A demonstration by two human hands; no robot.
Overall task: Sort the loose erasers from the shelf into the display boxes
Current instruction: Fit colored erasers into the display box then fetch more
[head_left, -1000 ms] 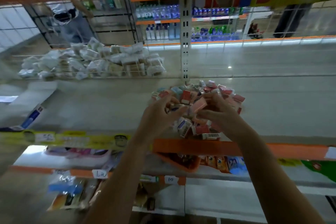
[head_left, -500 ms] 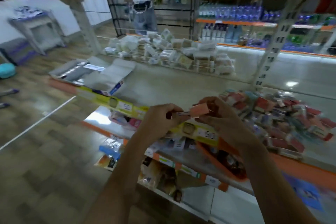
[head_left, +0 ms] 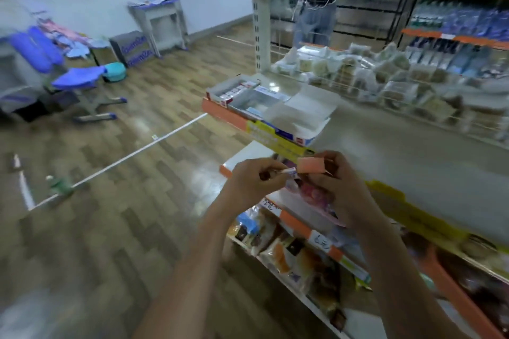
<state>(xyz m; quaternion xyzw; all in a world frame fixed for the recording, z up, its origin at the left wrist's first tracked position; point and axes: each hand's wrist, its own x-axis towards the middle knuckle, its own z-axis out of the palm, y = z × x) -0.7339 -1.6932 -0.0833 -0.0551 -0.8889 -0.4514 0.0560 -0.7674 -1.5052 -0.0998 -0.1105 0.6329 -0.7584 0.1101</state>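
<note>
My right hand (head_left: 337, 187) pinches a pink-orange eraser (head_left: 311, 165) at its top edge. Close beside it, my left hand (head_left: 254, 180) grips a smaller eraser with a white and purple sleeve (head_left: 287, 171). Both hands hover in front of the shelf's (head_left: 413, 151) yellow-labelled front edge. Two open display boxes stand at the shelf's left end: a red and white one (head_left: 234, 89) with a row of erasers inside, and a blue and white one (head_left: 286, 113) with its lid folded open. The loose eraser pile is out of view.
Bagged goods (head_left: 385, 77) fill a wire rack along the back of the shelf. Lower shelves hold snack packs (head_left: 289, 253) and an orange basket (head_left: 454, 289). A person (head_left: 316, 8) stands behind the shelving. Wooden floor, blue stools (head_left: 80, 77) and a small table (head_left: 159, 16) lie to the left.
The view has swung left, away from the eraser pile and toward the display boxes. Both hands came off the pile holding erasers and now sit in front of the shelf edge.
</note>
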